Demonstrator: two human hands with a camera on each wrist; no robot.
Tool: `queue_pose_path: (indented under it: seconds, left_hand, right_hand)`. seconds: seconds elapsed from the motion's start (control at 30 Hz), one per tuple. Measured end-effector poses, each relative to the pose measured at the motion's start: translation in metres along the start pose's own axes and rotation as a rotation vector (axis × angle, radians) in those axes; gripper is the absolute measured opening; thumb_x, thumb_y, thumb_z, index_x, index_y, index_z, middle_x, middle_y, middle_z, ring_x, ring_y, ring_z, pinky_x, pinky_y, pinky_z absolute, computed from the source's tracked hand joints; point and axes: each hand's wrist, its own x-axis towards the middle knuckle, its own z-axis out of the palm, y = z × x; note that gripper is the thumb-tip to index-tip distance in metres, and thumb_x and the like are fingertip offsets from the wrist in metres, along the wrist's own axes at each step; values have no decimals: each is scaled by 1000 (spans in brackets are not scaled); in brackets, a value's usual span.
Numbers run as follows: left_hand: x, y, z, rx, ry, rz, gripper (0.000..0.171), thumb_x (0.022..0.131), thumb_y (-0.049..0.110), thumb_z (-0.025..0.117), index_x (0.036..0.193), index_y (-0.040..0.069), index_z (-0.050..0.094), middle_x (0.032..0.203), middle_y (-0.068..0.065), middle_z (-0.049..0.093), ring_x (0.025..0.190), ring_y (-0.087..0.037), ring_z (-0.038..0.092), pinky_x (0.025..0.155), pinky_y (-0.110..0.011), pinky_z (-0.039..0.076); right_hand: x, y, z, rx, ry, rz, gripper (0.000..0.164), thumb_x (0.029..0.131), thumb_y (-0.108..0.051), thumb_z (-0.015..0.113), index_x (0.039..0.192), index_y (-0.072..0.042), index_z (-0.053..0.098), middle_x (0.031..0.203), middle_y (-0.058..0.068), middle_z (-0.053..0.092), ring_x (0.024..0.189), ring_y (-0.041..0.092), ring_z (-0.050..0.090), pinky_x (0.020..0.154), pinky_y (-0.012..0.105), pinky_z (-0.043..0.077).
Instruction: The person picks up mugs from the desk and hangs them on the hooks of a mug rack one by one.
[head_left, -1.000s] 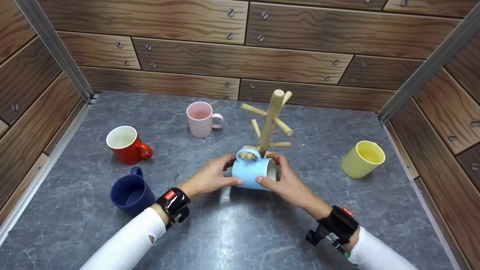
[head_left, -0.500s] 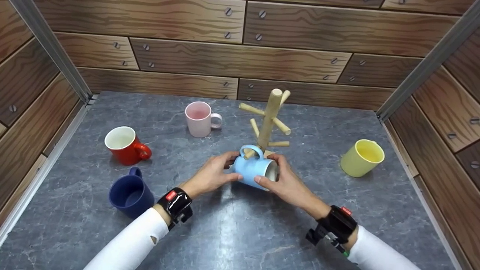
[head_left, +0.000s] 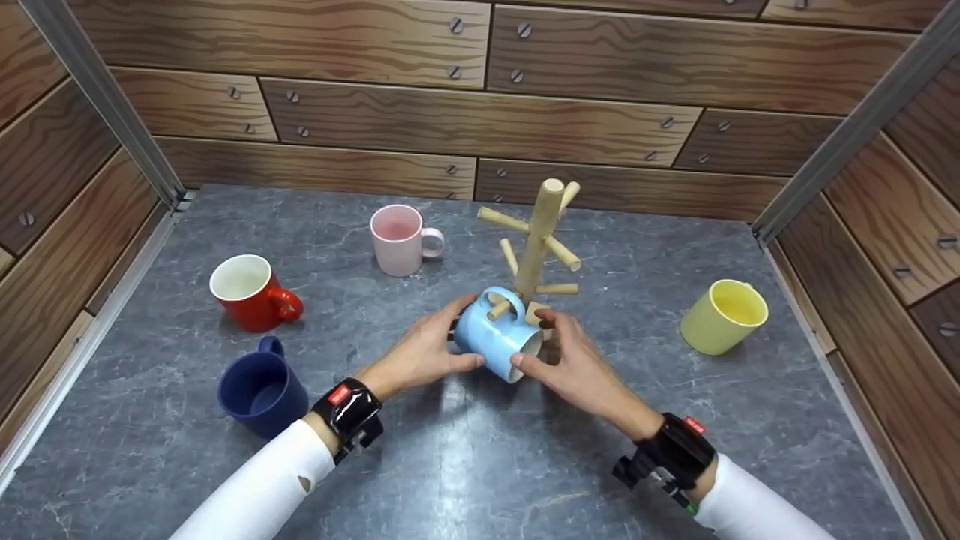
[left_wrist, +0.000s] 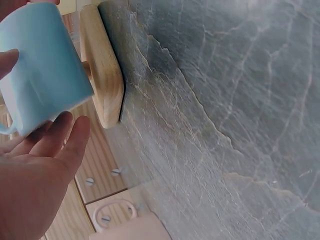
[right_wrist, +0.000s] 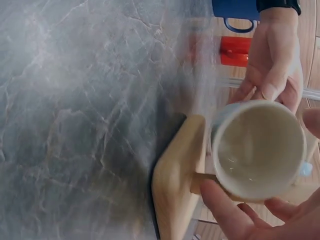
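A light blue mug (head_left: 487, 345) lies sideways above the table, its pale mouth facing right and toward the front, its handle on top. The tip of a low peg on the wooden mug tree (head_left: 533, 259) shows through the handle loop. My left hand (head_left: 424, 349) holds the mug's bottom end, thumb at the front, fingers behind. At the mouth, my right hand (head_left: 574, 360) has its thumb on the rim and its fingers curled around the far side. The right wrist view looks into the mug's cream interior (right_wrist: 257, 150); the left wrist view shows its blue wall (left_wrist: 45, 65).
A pink mug (head_left: 397, 244) stands at the back, with a red mug (head_left: 259, 300) and a dark blue mug (head_left: 262, 394) on the left. A yellow mug (head_left: 720, 319) stands at the right. Wood-patterned walls (head_left: 375, 112) border the grey table (head_left: 480, 480).
The light blue mug has turned, its mouth end swinging toward the front and its bottom end backward. Its handle has moved further over the low peg. Both hands keep hold of it.
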Motion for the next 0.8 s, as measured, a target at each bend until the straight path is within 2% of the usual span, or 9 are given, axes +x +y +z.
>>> queue_pose_path:
  seconds: [0.23,0.37,0.5,0.63,0.8]
  left_hand:
    - [-3,-2,-2,-79,-16,-10,112,97,28,86,185,-1,23,187,-31,40,169,-52,49,141,-66,42]
    - [-5,-4,-3,-111,-17,-28,108,99,28,79,186,0,21,191,-28,33,173,-54,43,142,-68,40]
    - [-6,-4,-4,-86,36,-64,97,104,31,72,185,1,27,191,-25,35,175,-51,42,143,-68,38]
    - [-7,-4,-8,-87,103,-91,85,114,38,65,183,2,33,190,-25,38,174,-50,43,143,-68,37]
    - [-9,-6,-15,-78,161,-96,77,121,42,55,183,2,33,190,-26,36,176,-52,39,145,-70,32]
  right_hand:
    - [-3,1,-23,53,69,-16,89,109,-40,79,176,3,40,178,32,45,164,53,51,134,68,50]
    - [-8,4,-40,56,98,-43,80,112,-35,75,173,6,43,179,33,47,166,54,50,135,68,49]
    - [-15,9,-57,57,133,-52,72,116,-30,70,173,7,44,180,33,47,167,55,48,138,71,45]
    - [-22,16,-74,40,196,-50,66,118,-27,67,171,8,47,178,35,49,166,55,49,136,73,45]
    - [-30,29,-96,-50,274,-58,68,117,-27,70,171,7,48,176,35,49,165,55,48,135,73,45]
